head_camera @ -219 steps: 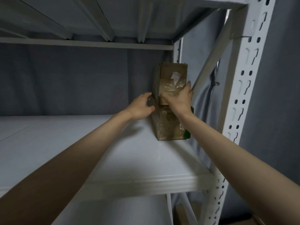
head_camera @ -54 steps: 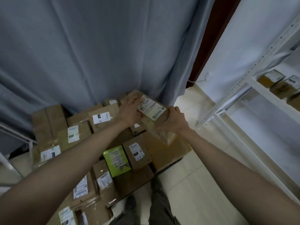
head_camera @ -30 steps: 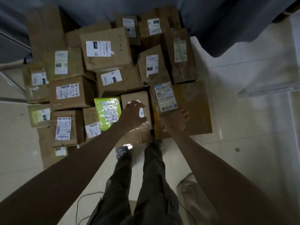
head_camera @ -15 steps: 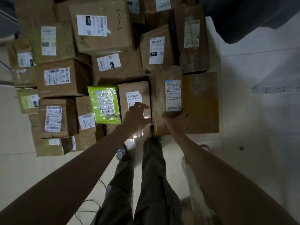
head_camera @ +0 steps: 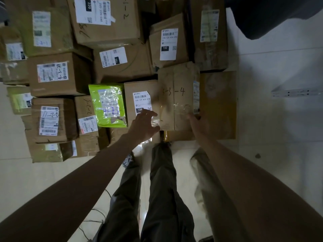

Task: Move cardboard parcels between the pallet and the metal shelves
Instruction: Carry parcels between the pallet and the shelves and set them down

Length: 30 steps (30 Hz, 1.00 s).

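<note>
A long brown cardboard parcel (head_camera: 176,102) marked "3-3-4" lies on the pile of parcels on the floor, its white label turned to its right side. My right hand (head_camera: 199,124) grips its near right corner. My left hand (head_camera: 144,125) is at its near left corner with fingers spread, the thumb close to the parcel's taped edge, over a box with a "15H" label (head_camera: 139,95). The parcel rests partly on a flat yellow-brown parcel (head_camera: 218,105).
Several labelled boxes fill the upper left, among them a bright green packet (head_camera: 108,105). My legs (head_camera: 162,189) stand at the pile's near edge. A white shelf beam (head_camera: 295,92) lies at right, a grey curtain (head_camera: 271,14) at top right, cables (head_camera: 94,220) on the floor.
The long parcel has been rolled onto another face: its label, facing up half a second ago, is now on the right side. Both hands stay at its near end; the view moved closer.
</note>
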{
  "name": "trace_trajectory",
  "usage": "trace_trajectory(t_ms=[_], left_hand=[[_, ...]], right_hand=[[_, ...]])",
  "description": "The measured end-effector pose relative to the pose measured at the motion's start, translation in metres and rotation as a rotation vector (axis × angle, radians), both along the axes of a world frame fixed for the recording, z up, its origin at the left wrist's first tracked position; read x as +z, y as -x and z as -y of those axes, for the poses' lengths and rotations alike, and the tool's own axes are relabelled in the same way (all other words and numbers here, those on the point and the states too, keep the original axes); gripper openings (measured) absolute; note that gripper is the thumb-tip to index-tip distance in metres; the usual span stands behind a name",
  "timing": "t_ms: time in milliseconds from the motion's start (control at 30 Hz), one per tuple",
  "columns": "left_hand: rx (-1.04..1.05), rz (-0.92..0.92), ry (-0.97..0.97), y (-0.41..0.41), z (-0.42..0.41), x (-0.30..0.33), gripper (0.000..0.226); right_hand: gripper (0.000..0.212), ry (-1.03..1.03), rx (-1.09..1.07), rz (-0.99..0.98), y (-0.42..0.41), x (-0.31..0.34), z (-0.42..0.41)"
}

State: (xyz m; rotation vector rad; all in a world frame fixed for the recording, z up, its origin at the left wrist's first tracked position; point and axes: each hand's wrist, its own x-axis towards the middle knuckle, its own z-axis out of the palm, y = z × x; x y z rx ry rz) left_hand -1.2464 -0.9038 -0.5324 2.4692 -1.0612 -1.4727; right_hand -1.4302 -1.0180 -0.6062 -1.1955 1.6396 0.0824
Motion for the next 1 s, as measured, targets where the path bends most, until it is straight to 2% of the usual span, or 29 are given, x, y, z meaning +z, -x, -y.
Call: trace_trajectory(t_ms=[100,300,400,533,733,867,1000], left_hand=[[0.013,-0.005,0.018,0.000,-0.004,-0.002,0.054],[0.028,-0.009,0.048,-0.009,-0.009,0.006,0.056],[0.049,-0.008,0.067,-0.021,-0.010,0.023,0.058],[0.081,0.036,0.121,-0.046,-0.018,0.061,0.057],[0.117,0.170,0.175,-0.105,-0.063,0.146,0.063],[0.181,0.274,0.216,-0.157,-0.125,0.209,0.065],[0.237,0.409,0.215,-0.211,-0.220,0.275,0.069]], right_hand=[[0.043,0.037,0.109,-0.101,-0.005,-0.003,0.004],[0.047,0.013,0.334,-0.184,-0.018,0.017,0.005],[0.057,0.138,0.514,-0.212,-0.035,0.045,0.002],[0.070,0.236,0.629,-0.111,-0.077,0.100,-0.005],[0.046,0.295,0.871,0.072,-0.166,0.201,-0.041],[0.047,0.393,1.029,0.197,-0.235,0.274,-0.093],[0.044,0.476,1.174,0.271,-0.307,0.337,-0.175]])
